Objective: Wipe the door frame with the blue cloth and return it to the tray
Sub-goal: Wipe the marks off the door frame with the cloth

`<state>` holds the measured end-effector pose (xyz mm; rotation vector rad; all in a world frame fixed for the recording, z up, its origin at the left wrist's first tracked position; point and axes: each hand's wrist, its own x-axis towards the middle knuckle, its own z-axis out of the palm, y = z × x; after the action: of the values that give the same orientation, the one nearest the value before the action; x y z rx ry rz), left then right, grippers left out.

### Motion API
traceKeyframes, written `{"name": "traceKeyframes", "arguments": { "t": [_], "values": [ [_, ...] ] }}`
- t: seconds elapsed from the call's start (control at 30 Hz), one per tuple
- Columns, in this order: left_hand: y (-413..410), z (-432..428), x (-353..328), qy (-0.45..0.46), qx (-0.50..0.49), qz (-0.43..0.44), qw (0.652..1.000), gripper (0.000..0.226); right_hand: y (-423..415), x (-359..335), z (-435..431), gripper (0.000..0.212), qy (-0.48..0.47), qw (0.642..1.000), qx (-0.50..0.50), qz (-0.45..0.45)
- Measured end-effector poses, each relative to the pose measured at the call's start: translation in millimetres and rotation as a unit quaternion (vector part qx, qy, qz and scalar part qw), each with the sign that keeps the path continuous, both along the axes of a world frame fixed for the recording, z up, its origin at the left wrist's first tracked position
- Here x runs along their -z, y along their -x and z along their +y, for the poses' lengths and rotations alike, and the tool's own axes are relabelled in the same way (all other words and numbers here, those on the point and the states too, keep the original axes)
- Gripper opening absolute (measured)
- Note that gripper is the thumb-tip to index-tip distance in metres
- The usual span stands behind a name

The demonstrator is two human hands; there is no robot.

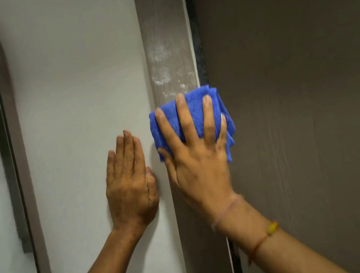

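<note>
Right hand (197, 157) presses the blue cloth (194, 115) flat against the door frame (167, 45).

I see the right hand with fingers spread wide over the bunched cloth, pinning it to the brown frame strip, part of it hanging over the frame's right edge beside the door (296, 97). White smears mark the frame just above the cloth. My left hand (130, 182) lies flat and open on the white wall (72, 70), holding nothing, just left of the frame. A thread bracelet (270, 231) circles the right wrist.

Cloth (196, 113) on door frame (167, 45), wall (74, 81) left.
</note>
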<state>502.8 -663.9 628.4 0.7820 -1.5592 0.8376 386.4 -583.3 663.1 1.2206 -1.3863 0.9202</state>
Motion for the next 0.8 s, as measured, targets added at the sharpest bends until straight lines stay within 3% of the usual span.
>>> {"name": "traceKeyframes", "arguments": {
  "t": [0.1,0.3,0.43,0.6,0.8],
  "values": [
    [-1,0,1,-0.008,-0.006,0.001,1.0,0.054,-3,-19,-1,0.062,-0.009,1.0,0.014,-0.01],
    [-3,1,1,-0.012,-0.007,-0.012,1.0,0.055,10,40,5,0.064,-0.029,0.997,0.032,0.062],
    [-3,-1,2,-0.016,-0.003,-0.013,1.0,0.054,14,11,5,0.059,-0.035,0.993,0.047,0.103],
    [-3,-5,3,-0.019,-0.008,-0.009,1.0,0.054,-1,-55,-3,0.059,-0.005,0.998,0.049,0.049],
    [-4,3,-9,-0.052,0.012,-0.02,0.998,0.057,3,-7,-1,0.06,-0.017,0.997,0.046,0.059]
  ]
}}
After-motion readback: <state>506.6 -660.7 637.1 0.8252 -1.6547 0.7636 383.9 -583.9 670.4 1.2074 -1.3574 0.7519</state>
